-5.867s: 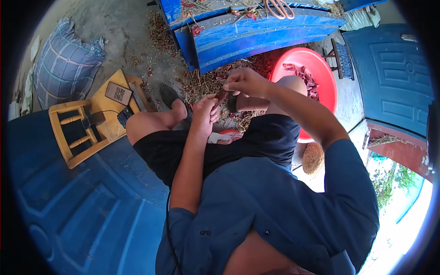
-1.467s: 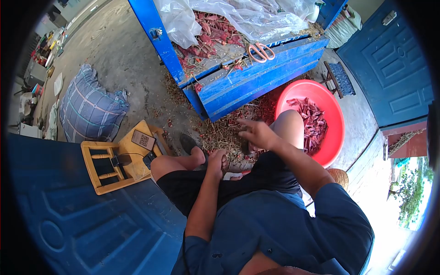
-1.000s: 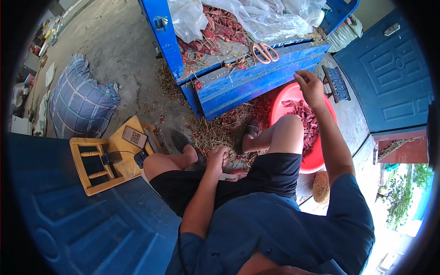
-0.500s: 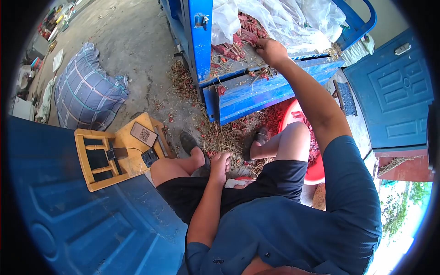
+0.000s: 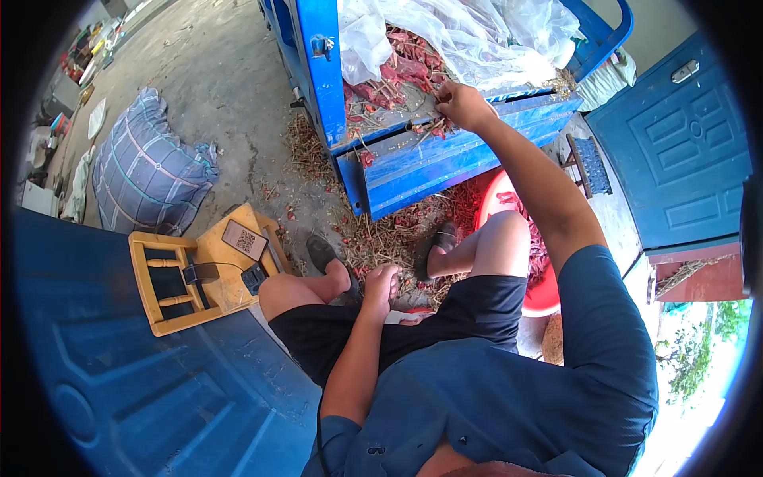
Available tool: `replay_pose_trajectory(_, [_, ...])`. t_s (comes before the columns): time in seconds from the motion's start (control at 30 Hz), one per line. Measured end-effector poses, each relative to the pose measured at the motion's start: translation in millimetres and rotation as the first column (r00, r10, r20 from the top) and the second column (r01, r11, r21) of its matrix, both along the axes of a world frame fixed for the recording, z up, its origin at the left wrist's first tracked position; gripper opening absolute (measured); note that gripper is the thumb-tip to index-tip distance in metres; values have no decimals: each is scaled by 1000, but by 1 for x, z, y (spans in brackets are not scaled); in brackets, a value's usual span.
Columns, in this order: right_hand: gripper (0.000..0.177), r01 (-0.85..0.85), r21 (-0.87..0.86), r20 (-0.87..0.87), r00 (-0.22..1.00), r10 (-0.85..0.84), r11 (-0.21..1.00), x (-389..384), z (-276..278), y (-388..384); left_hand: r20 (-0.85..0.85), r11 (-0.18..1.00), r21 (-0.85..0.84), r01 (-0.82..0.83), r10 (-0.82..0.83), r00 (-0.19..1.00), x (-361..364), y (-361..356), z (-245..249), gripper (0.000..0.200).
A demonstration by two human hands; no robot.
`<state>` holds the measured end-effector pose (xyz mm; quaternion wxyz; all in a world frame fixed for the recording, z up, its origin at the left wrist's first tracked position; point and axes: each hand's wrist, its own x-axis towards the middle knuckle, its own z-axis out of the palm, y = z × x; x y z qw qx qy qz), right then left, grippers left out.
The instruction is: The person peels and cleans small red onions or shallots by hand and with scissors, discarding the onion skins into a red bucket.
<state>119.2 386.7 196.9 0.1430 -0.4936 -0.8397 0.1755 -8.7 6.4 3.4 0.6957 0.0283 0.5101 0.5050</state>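
My right hand (image 5: 461, 103) reaches out to the bed of a blue cart (image 5: 429, 163). Its fingers are closed on a few dried red chilies (image 5: 433, 125) with stems at the bed's near edge. More chilies (image 5: 397, 71) lie heaped on the bed, partly under a clear plastic sheet (image 5: 477, 32). My left hand (image 5: 380, 282) rests low between my knees, fingers curled. Whether it holds anything is hidden. A red basin (image 5: 545, 292) with chilies (image 5: 540, 246) stands on the ground by my right leg.
Stems and chili scraps (image 5: 389, 230) litter the ground under the cart. A wooden stool (image 5: 171, 314) on my left carries a phone (image 5: 244, 238) and a cable. A checked sack (image 5: 147, 167) lies further left. A small stool (image 5: 584, 163) and a blue door (image 5: 675, 151) are on the right.
My right hand left my lap, passed over the red basin, reached onto the cart bed, and has now drawn back to the bed's edge with chilies. My left hand dropped to my knees and stayed.
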Motion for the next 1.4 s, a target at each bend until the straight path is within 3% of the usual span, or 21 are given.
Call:
replay_pose_trajectory(0.23, [33,-90,96,-10,996,91,991,2,-8,-5,-16,1000,2,21,-21,1000,0,-5,3,11])
replay_pose_trajectory(0.33, [31,-83,137,65,995,75,987,-2,-5,-12,-17,1000,-13,17,-17,1000,1,-5,3,11])
replay_pose_trajectory(0.4, [28,20,55,131,991,-27,998,-5,-4,-12,-21,1000,-9,16,-16,1000,0,-5,4,12])
replay_pose_trajectory(0.53, [26,35,96,90,995,-44,995,-7,-8,-11,-13,1000,-2,11,-11,1000,-3,-6,2,12])
replay_pose_trajectory(0.6, [25,-91,88,121,989,80,992,-5,-4,-8,-17,1000,-1,1,-1,1000,-3,-5,0,11])
replay_pose_trajectory(0.73, [24,-42,136,36,999,37,990,-7,3,-3,-30,1000,1,-4,4,1000,0,-2,-1,10])
replay_pose_trajectory(0.8, [21,54,-203,-61,996,-68,978,-5,16,1,-23,1000,-1,4,-4,1000,-1,-1,-1,10])
replay_pose_trajectory(0.83, [21,55,-206,-57,996,-68,977,-2,22,-2,-19,1000,-2,16,-16,1000,-1,-1,0,10])
replay_pose_trajectory(0.9, [18,46,-659,-272,916,-295,750,5,31,-9,-15,1000,-11,4,-4,1000,0,-1,2,10])
replay_pose_trajectory(0.93, [15,-32,-744,-388,834,-392,667,5,25,-14,-15,1000,-20,-6,6,1000,0,0,3,10])
replay_pose_trajectory(0.97, [15,-28,-745,-385,834,-395,667,9,24,-19,-12,1000,-20,-3,3,1000,1,0,3,10])
replay_pose_trajectory(1.03, [11,-231,-869,-458,710,-534,438,16,20,-30,-9,1000,2,1,-1,1000,1,0,2,10])
replay_pose_trajectory(1.07, [12,-263,-886,-444,716,-539,381,20,16,-35,-6,1000,2,11,-11,1000,1,0,1,10])
replay_pose_trajectory(1.17, [16,-300,-886,-460,662,-592,354,24,18,-72,-12,1000,4,16,-15,1000,2,-1,-1,10])
replay_pose_trajectory(1.23, [17,-294,-862,-499,634,-591,412,29,6,-91,-12,1000,-10,10,-10,1000,1,0,1,10])
replay_pose_trajectory(1.3, [23,-268,-663,-700,553,-452,699,30,-4,-114,-13,999,-36,21,-21,1000,2,-2,0,10])
replay_pose_trajectory(1.4, [20,-238,-654,-710,519,-475,718,32,-12,-137,-12,999,7,38,-38,999,5,-2,-1,10])
